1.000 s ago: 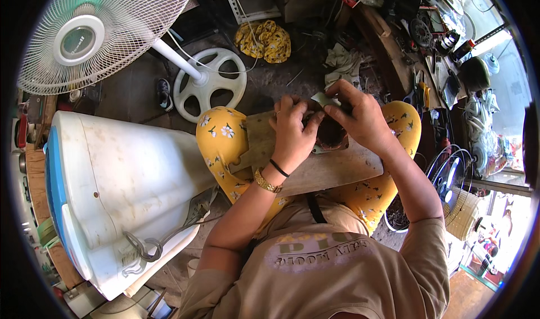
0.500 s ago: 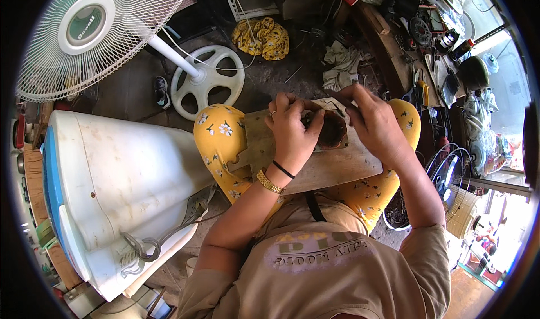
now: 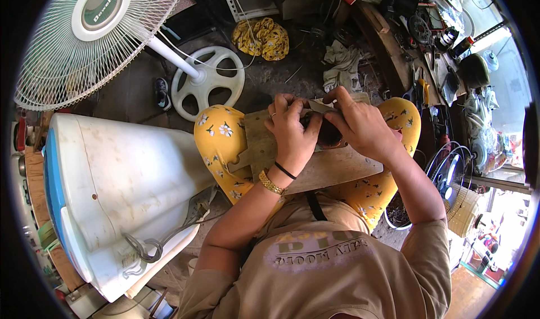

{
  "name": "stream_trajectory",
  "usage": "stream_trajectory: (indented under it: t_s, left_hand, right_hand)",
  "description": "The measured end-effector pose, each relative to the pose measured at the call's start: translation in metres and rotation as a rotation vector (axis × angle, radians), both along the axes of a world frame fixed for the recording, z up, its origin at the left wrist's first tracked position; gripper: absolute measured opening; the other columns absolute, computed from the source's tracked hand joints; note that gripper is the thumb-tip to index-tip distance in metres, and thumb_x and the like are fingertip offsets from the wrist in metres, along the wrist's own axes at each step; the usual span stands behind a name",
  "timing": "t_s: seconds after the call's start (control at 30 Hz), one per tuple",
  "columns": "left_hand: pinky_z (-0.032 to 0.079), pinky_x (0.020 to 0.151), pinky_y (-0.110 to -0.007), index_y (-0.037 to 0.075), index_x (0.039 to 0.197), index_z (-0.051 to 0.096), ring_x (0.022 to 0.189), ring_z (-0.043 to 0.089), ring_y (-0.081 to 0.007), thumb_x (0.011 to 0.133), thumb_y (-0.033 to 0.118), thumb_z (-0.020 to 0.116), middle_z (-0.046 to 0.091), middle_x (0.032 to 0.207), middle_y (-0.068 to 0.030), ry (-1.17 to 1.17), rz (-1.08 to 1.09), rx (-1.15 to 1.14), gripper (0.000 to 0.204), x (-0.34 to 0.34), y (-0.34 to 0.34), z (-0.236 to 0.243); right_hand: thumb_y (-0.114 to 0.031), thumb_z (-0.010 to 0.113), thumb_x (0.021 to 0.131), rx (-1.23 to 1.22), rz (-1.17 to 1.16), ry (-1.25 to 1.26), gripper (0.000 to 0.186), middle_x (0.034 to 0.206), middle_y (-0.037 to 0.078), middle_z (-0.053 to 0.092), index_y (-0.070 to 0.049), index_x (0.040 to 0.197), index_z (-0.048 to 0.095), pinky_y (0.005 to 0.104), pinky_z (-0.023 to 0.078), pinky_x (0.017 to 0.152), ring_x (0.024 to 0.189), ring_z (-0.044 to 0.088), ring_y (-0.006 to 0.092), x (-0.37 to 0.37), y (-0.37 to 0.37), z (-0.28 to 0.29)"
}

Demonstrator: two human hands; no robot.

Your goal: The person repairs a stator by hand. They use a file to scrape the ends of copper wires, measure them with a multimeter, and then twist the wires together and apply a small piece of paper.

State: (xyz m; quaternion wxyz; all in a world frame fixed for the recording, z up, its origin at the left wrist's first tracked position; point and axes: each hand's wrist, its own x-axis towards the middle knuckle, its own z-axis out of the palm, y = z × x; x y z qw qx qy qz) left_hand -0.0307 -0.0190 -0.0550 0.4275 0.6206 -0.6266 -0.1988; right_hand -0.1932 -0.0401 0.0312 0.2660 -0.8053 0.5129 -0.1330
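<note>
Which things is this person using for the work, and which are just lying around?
Being used:
wooden board across the lap
dark round part by the left hand
thin pale strip at the right hand's fingertips

Just around:
white pedestal fan
yellow flowered cloth bundle
dark shoe
pale crumpled rag

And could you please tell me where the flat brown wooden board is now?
In the head view, the flat brown wooden board lies just right of centre across the yellow floral trouser legs, beneath the left hand and right hand.
</note>
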Motion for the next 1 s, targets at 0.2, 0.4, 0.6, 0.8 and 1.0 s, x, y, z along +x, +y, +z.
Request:
stream_trajectory:
  t_s: [0.2,0.4,0.6,0.8,1.0]
  left_hand:
    - [0.032,0.085,-0.048,0.008,0.095,0.067,0.110,0.047,-0.0298,0.076,0.017,0.076,0.051,0.111,-0.0060,0.003,0.002,0.008,0.024,0.000,-0.001,-0.001]
    - [0.032,0.086,-0.048,0.009,0.093,0.069,0.110,0.048,-0.0292,0.081,0.019,0.076,0.052,0.109,-0.0060,0.051,-0.030,-0.011,0.018,0.000,-0.003,0.002]
    - [0.034,0.087,-0.047,0.011,0.092,0.071,0.108,0.049,-0.0281,0.085,0.022,0.076,0.053,0.107,-0.0049,0.071,-0.045,0.004,0.014,0.001,-0.002,0.006]
    - [0.033,0.085,-0.050,0.009,0.092,0.069,0.109,0.049,-0.0291,0.084,0.022,0.076,0.052,0.109,-0.0050,0.112,-0.051,0.003,0.017,0.003,-0.004,-0.001]
    - [0.033,0.085,-0.050,0.007,0.093,0.067,0.109,0.049,-0.0298,0.084,0.022,0.076,0.052,0.109,-0.0061,0.076,-0.036,0.020,0.020,0.002,-0.003,-0.002]
  right_hand:
    - [-0.028,0.057,0.101,-0.014,-0.002,0.022,0.027,0.077,0.021,0.067,-0.007,0.115,0.049,0.0517,0.050,0.069,0.079,0.067,0.0426,0.004,-0.001,0.001]
    - [-0.025,0.056,0.101,0.093,-0.067,-0.140,0.022,0.078,0.020,0.067,-0.008,0.113,0.052,0.0510,0.050,0.070,0.079,0.067,0.0423,0.003,-0.004,0.001]
    - [-0.021,0.058,0.100,0.046,-0.196,-0.469,0.023,0.081,0.023,0.067,-0.007,0.117,0.052,0.0482,0.050,0.073,0.084,0.067,0.0431,-0.008,-0.012,0.008]
    - [-0.027,0.059,0.099,0.058,-0.019,-0.145,0.030,0.083,0.023,0.068,-0.005,0.119,0.051,0.0491,0.050,0.075,0.086,0.066,0.0439,-0.008,-0.012,-0.003]
    - [-0.028,0.058,0.100,0.066,0.036,-0.097,0.029,0.080,0.023,0.067,-0.006,0.117,0.052,0.0513,0.049,0.074,0.086,0.066,0.0437,-0.003,-0.015,-0.003]
